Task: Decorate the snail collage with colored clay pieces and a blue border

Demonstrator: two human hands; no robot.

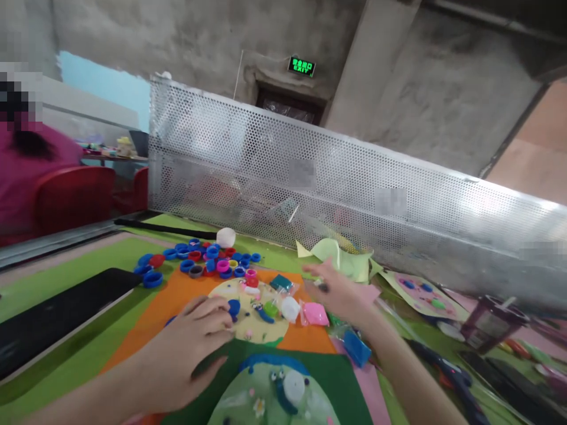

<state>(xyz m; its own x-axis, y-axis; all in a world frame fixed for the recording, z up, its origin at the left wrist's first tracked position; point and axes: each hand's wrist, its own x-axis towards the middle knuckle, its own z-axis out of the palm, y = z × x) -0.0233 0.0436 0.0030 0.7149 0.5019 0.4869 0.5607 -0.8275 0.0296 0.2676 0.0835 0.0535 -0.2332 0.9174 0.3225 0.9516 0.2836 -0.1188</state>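
My left hand point(199, 339) hovers over the left edge of a round cream clay picture point(248, 330), thumb apart from the loosely bent fingers. A blue bottle cap point(234, 307) lies by its fingertips; whether they touch is unclear. My right hand point(336, 289), slightly blurred, reaches out with stretched fingers above small clay packets, including a pink packet point(315, 314) and a teal packet point(282, 283). A small dark spot beneath its fingers cannot be made out. Nearest me lies a green round clay picture point(248, 389) with a blue worm-like figure and a white cap point(294, 386).
Several bottle caps point(212, 252) are heaped at the back left, beside a black phone-like slab point(66, 313). A perforated metal partition point(266, 153) borders the table. At right are a glue gun point(452, 372) and a purple cup point(491, 324). A person in pink point(26, 165) sits left.
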